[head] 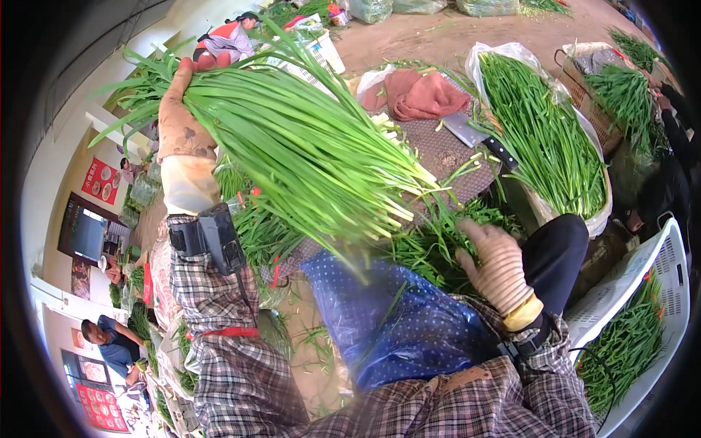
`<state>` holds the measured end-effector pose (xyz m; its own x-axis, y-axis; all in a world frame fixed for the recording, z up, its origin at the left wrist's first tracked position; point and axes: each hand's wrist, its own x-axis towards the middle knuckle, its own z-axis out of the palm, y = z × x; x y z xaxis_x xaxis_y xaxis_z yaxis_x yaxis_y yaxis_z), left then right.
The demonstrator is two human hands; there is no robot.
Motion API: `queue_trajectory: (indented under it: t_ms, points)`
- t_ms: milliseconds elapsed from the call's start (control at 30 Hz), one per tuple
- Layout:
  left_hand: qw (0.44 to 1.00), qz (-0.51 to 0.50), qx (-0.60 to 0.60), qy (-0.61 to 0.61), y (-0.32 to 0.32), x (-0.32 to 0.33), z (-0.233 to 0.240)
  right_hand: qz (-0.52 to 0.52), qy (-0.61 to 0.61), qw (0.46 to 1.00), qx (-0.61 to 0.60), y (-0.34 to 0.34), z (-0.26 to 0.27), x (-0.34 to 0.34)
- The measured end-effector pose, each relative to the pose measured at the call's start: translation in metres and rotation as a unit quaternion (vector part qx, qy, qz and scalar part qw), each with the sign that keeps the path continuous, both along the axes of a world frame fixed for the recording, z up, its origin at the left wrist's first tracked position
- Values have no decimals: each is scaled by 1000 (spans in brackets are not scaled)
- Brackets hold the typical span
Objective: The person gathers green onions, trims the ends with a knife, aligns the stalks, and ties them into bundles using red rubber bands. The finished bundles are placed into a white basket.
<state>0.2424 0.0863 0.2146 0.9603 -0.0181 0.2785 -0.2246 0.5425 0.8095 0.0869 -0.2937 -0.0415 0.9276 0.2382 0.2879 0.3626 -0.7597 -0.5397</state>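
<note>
My gloved left hand (pixel 189 104), raised at upper left, grips a large bunch of garlic chives (pixel 296 137) near its leafy end. The pale cut ends point down and right over a work surface with a patterned cover (pixel 432 148). My right hand (pixel 493 257), in a striped glove, is slightly blurred, fingers apart, over loose green leaves (pixel 432 257) beside my lap. A blue dotted plastic apron (pixel 389 323) covers my lap. A cleaver (pixel 476 137) with a black handle lies at the right of the work surface, near a crumpled reddish cloth (pixel 419 96).
A plastic-lined container of chives (pixel 542 131) stands at the right, and a white plastic basket (pixel 619 306) holding greens at lower right. A co-worker's dark sleeve (pixel 676 131) shows at far right. Other people are at upper left (pixel 233 38) and lower left (pixel 112 347).
</note>
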Motion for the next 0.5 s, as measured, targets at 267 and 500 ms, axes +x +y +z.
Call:
queue_trajectory:
  t_ms: [267,500]
  points:
    - [999,39,15,15,-23,-16,5,-32,-166,985,-37,29,-11,45]
    - [1000,1,-1,-19,-15,-22,5,-5,252,963,-93,-8,-25,14]
